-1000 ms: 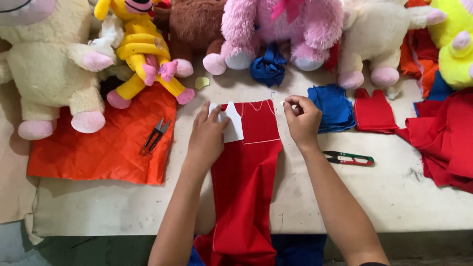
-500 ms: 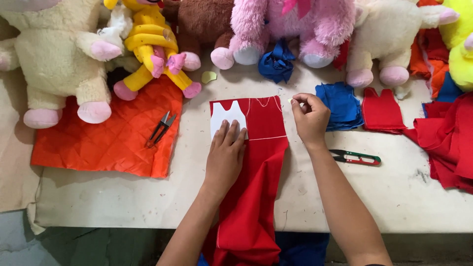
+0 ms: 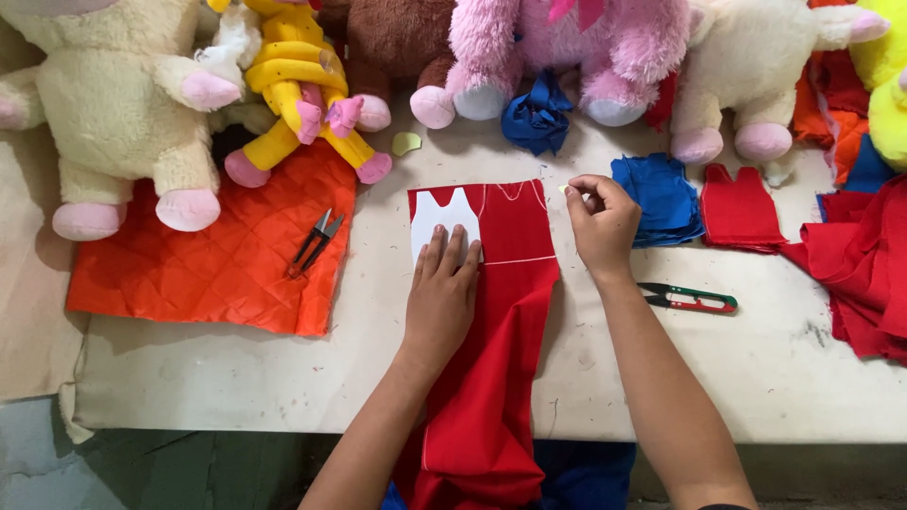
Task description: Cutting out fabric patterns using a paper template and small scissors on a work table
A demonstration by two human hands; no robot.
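Left hand (image 3: 442, 288) now lies flat, fingers spread, pressing the white paper pattern (image 3: 444, 219) onto the far left corner of the red cloth strip (image 3: 487, 321); a second ago it sat higher, over the pattern's right edge. Pattern has shifted left along the cloth; a chalk outline shows where it lay. Right hand (image 3: 601, 219) has lifted off the cloth's right edge, fingers pinched on a small pale piece, likely chalk. Reads as repositioning for another tracing. Green-handled snips (image 3: 688, 299) lie right on the desk (image 3: 756, 378).

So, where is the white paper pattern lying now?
In the head view, the white paper pattern lies on the upper left part of the red cloth strip, under the left hand's fingertips, right of the orange quilted cloth.
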